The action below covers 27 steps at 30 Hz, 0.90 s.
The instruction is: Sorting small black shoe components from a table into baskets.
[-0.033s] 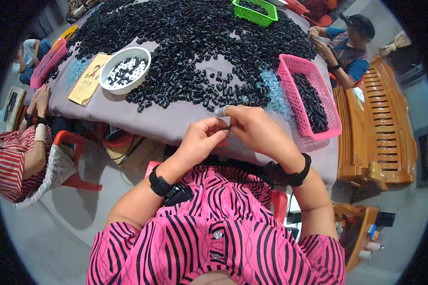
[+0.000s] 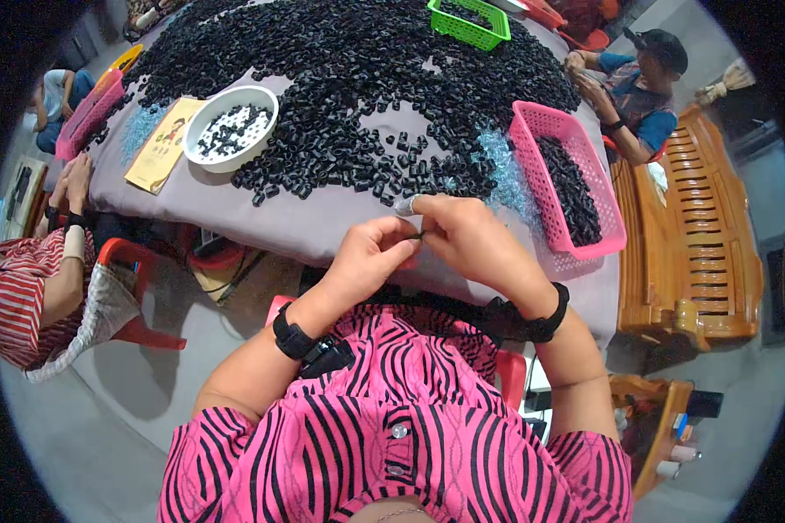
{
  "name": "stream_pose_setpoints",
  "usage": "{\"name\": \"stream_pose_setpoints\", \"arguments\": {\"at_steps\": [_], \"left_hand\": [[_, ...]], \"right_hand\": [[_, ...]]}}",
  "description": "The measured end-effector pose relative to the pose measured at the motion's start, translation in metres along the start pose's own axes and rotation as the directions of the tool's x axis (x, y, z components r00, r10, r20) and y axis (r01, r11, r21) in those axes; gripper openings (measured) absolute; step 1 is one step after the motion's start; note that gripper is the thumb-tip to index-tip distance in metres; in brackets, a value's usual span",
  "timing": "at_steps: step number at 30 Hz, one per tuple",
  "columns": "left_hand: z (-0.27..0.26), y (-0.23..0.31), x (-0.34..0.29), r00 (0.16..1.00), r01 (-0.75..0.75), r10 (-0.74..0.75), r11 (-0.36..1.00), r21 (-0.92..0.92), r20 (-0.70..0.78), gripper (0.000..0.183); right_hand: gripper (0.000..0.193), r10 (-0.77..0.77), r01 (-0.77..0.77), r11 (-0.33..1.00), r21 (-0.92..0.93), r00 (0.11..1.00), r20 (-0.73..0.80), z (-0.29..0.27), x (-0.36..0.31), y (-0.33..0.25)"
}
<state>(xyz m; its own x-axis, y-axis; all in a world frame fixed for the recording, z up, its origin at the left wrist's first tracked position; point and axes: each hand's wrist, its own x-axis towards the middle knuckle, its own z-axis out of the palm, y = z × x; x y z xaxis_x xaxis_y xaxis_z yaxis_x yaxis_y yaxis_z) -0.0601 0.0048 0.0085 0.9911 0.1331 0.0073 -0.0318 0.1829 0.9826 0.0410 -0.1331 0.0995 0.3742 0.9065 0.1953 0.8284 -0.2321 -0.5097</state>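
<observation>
At the near edge of the table, my left hand [image 2: 368,254] and my right hand [image 2: 469,232] meet with fingers closed. Pinched between their fingertips is a small black piece [image 2: 422,234], mostly covered by the fingers, so its exact kind does not show. A silvery-white wrap [image 2: 406,207] covers the tip of a finger on my right hand. Just beyond the hands lies a wide spread of small black ring-like plastic parts [image 2: 392,179] on the grey tablecloth [image 2: 314,218].
A pink basket [image 2: 615,209] of black parts stands right, beside clear bluish plastic trimmings [image 2: 508,179]. Left are a white bowl [image 2: 202,159] with black parts and a yellow booklet [image 2: 164,148]. A green basket [image 2: 471,33] sits far back. Other people sit around the table.
</observation>
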Motion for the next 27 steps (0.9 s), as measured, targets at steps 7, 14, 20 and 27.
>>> {"name": "stream_pose_setpoints", "arguments": {"at_steps": [7,14,20,27], "left_hand": [[-0.006,0.012,0.0,0.998,0.061,-0.06,0.996,-0.061,0.024,0.014],[-0.003,0.007,0.0,0.993,0.054,-0.083,0.958,-0.283,-0.09,0.012],[-0.002,0.001,0.002,0.991,0.045,-0.084,0.94,-0.338,-0.104,0.011],[-0.002,0.002,0.003,0.989,0.018,-0.063,0.948,-0.317,-0.132,0.01]], "right_hand": [[0.014,0.076,-0.068,0.995,0.072,0.992,-0.102,0.011,-0.004,-0.001],[0.033,0.172,-0.168,0.985,0.046,0.977,-0.125,0.026,-0.021,-0.003],[0.025,0.058,-0.165,0.927,-0.337,0.95,-0.306,0.049,-0.014,-0.011],[0.024,0.065,-0.202,0.888,-0.413,0.944,-0.323,0.063,-0.008,-0.006]]}}
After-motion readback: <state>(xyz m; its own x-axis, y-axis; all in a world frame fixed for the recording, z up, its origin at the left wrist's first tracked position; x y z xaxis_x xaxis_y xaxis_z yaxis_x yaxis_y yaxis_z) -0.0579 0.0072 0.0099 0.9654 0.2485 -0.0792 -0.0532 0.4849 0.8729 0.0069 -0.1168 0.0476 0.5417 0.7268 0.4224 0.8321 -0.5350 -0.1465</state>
